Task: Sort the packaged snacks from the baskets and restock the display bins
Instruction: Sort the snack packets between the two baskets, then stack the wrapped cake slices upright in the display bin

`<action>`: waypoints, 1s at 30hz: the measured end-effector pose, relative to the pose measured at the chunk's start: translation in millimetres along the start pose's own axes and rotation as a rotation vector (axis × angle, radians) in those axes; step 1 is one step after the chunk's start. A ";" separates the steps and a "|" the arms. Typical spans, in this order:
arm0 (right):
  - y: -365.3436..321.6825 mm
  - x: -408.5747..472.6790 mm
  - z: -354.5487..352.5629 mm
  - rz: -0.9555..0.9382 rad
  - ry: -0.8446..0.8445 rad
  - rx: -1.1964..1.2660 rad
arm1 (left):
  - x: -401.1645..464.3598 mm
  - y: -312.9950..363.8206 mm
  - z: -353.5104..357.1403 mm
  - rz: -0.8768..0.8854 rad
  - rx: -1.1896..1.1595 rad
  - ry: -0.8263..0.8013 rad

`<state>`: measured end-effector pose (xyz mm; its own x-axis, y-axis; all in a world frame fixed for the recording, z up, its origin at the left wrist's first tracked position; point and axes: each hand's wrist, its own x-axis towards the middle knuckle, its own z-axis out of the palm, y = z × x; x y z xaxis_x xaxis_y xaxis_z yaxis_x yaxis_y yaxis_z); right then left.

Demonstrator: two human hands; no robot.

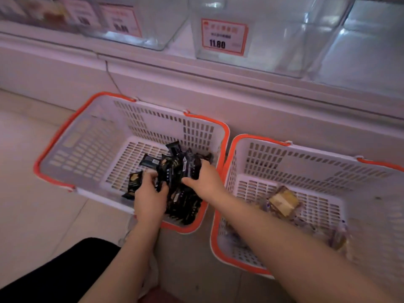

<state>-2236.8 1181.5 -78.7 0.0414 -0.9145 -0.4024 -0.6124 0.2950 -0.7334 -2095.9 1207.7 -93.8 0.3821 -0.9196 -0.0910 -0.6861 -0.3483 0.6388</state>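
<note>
Pale tiled floor (32,193) runs along a white display cabinet (262,110), blurry overall. On the shelf up top sit clear display bins: one at left (153,29), one in the middle (284,40) with a red-framed price tag (224,37) reading 11.80. Left basket (91,136), white with orange rim, sits on the floor against the cabinet; dark snack packets (175,171) are piled in its near right corner. Left hand (149,200) is down in that pile, fingers (150,179) curled round a few dark packets. Right hand (207,180) is just beside it, fingers bent over and gripping more of the same packets. Right basket (306,158), same type, touches the left one; tan and clear-wrapped snacks (283,202) lie on its bottom, under the right forearm. Black-clothed knee (54,276) at lower left.
</note>
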 end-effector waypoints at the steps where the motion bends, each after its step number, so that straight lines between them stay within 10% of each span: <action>1: -0.5 -2.0 5.7 -0.024 -0.015 -0.054 | 0.4 -1.6 1.5 0.011 0.024 -0.012; 7: 28.8 -37.6 -5.1 -0.310 0.103 -0.297 | -4.6 3.3 33.7 0.201 0.227 -0.655; 10: 70.0 -54.3 -26.6 -0.317 0.221 -0.335 | -13.3 19.5 44.9 0.289 0.281 -0.611; 14: 141.6 -65.5 -58.1 -0.064 0.294 -0.285 | -42.5 59.8 54.8 0.754 0.132 -0.404; 17: 194.3 -59.6 -79.6 0.228 0.347 -0.213 | -72.8 83.3 86.5 0.965 0.144 -0.579; 21: 249.7 -44.6 -99.9 0.703 0.287 0.090 | -98.3 86.4 148.8 0.775 0.597 -1.019; 30: 297.9 -18.2 -91.4 0.985 0.347 0.664 | -98.2 67.5 217.0 0.744 0.893 -0.984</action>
<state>-2492.1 1260.7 -239.9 -0.4832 -0.2185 -0.8478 0.2591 0.8893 -0.3769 -2314.1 1235.1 -207.6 -0.5118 -0.5566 -0.6545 -0.8067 0.5733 0.1433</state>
